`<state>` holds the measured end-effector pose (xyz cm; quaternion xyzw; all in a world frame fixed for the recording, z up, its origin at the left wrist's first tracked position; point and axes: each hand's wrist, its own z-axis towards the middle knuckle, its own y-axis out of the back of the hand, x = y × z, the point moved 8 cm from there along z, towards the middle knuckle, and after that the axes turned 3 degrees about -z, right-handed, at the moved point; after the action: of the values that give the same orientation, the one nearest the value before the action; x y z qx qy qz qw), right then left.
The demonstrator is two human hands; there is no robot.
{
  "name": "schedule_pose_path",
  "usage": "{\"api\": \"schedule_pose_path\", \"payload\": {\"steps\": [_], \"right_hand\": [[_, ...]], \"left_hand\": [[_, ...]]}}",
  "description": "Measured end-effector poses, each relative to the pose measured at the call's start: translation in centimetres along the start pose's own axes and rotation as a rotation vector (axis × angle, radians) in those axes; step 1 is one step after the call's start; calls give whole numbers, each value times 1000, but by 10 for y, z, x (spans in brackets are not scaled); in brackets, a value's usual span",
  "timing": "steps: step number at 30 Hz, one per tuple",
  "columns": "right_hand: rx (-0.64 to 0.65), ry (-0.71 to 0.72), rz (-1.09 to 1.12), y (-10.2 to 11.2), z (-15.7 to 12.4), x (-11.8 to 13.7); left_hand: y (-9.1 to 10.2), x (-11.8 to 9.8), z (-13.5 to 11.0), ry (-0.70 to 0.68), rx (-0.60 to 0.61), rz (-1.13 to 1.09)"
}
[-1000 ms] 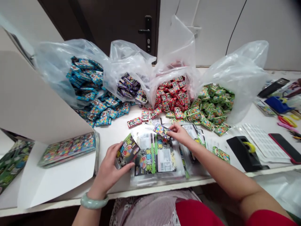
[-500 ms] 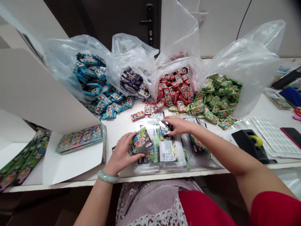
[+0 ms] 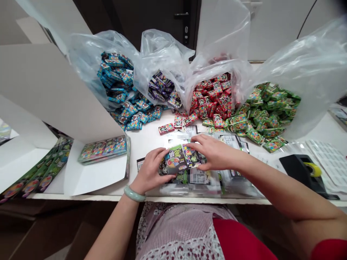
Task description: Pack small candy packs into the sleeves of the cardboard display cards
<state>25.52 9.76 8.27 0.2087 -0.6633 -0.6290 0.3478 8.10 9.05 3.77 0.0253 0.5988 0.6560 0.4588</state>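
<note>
My left hand (image 3: 150, 171) is closed on a black-and-green printed pouch (image 3: 172, 164), held above a stack of like pouches (image 3: 199, 177) at the table's near edge. My right hand (image 3: 214, 151) pinches a small candy packet (image 3: 191, 156) at the pouch's right end, touching it. A pale green bangle (image 3: 134, 194) is on my left wrist. Whether the packet is inside the pouch I cannot tell.
Four clear plastic bags spill small packets along the back: blue (image 3: 119, 83), purple (image 3: 162, 88), red (image 3: 213, 97), green (image 3: 267, 108). A white carton (image 3: 94, 177) with filled pouches lies at left. A black tape dispenser (image 3: 305, 169) and white sheets (image 3: 329, 160) stand at right.
My right hand has carried the small packet from farther back toward me, to the pouch in my left hand. The left hand rose slightly toward the middle. The camera tilted down and left.
</note>
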Motion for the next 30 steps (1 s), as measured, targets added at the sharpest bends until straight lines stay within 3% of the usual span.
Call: {"api": "schedule_pose_path", "payload": {"steps": [3,9,16,21,27,30], "right_hand": [[-22,-19,-4,1,1,-2],[-195,-165,-8,14,-1,-11],[-60,-27,4,5,-4,8],[-33,78,114,1,-2,12],[-212,-70,277,0,3,2],[-184,-70,308,-5,9,13]], "left_hand": [[0,1,-2,10,12,-27],[4,6,-3,79,-14,-87],[2,1,-2,30,-16,-58],[-5,-9,-2,-9,0,-92],[2,3,-5,111,-129,-63],[1,5,-8,116,-129,-75]]}}
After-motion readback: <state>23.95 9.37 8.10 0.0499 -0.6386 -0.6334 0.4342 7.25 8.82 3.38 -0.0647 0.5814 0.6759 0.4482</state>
